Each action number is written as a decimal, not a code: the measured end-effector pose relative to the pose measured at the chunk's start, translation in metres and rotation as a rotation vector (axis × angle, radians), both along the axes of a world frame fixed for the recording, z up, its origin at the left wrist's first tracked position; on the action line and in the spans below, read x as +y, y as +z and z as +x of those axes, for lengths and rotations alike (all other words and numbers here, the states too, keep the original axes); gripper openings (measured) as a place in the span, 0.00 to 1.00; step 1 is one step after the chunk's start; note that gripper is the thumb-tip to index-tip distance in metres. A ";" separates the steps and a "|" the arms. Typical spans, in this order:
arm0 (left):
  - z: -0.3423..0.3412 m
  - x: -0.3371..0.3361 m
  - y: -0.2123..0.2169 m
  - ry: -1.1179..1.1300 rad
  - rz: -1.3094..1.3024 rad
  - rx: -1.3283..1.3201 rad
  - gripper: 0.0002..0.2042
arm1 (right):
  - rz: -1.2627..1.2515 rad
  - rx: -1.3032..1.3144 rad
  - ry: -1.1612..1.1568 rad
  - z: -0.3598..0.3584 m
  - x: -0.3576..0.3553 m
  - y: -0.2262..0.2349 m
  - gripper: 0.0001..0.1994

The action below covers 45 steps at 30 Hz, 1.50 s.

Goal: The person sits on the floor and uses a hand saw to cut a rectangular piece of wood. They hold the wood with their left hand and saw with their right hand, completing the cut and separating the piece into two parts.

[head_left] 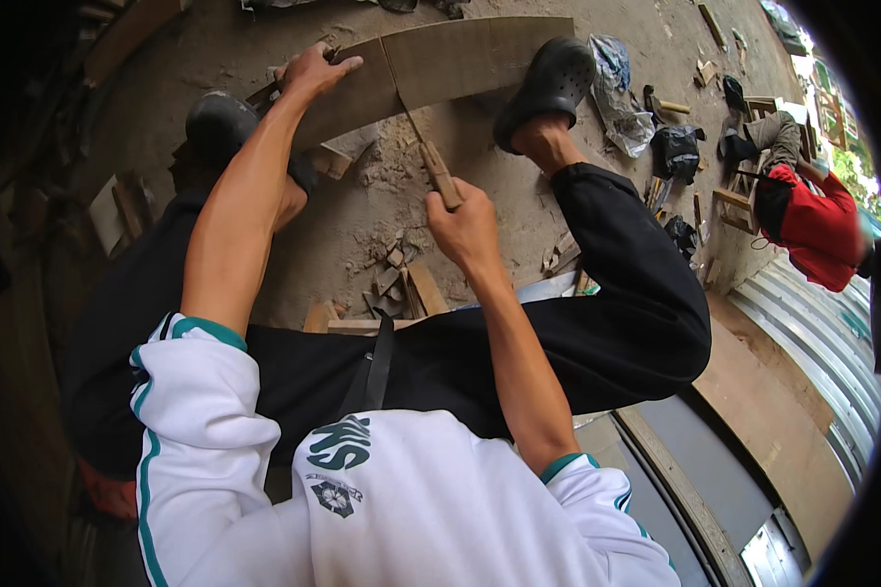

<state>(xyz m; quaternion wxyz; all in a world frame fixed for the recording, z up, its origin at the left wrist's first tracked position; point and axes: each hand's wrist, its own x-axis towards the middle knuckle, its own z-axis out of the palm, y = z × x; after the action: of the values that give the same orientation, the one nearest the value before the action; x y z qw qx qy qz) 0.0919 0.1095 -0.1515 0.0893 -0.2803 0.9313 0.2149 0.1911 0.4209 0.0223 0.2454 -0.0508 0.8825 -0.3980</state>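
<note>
A long, flat wooden board (480, 61) lies across the far side in front of me. My left hand (311, 72) presses on its left part, fingers curled at the far edge and thumb stretched out. In my right hand (463, 223) is the wooden handle of a handsaw (440, 174), my fingers wrapped round it. The narrow blade points away from me and meets the board's near edge, where a thin dark line crosses the board. My right foot, in a black clog (548, 90), rests against the board's right part. Another dark clog (220, 122) is near its left end.
Sawdust (387, 176) and wood offcuts (416, 289) lie on the ground between my legs. Plastic bags (622, 103) and a black bag (677, 152) sit to the right. Farther right is a person in red (817, 220), near corrugated metal sheeting (803, 313).
</note>
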 end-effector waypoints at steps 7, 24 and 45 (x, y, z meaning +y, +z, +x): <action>-0.003 -0.001 0.016 0.012 0.012 -0.067 0.47 | -0.104 0.012 -0.079 0.042 0.041 0.048 0.10; 0.001 -0.002 0.007 0.010 0.030 -0.030 0.44 | 0.022 0.034 0.014 0.006 0.009 0.000 0.06; 0.003 -0.003 0.010 0.015 0.051 -0.014 0.45 | -0.053 0.034 -0.072 -0.025 -0.021 -0.035 0.14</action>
<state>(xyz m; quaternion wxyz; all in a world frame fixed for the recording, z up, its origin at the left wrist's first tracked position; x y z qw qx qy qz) 0.0947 0.1062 -0.1412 0.1013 -0.2861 0.9228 0.2374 0.1665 0.4001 -0.0124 0.2147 -0.0323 0.8769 -0.4289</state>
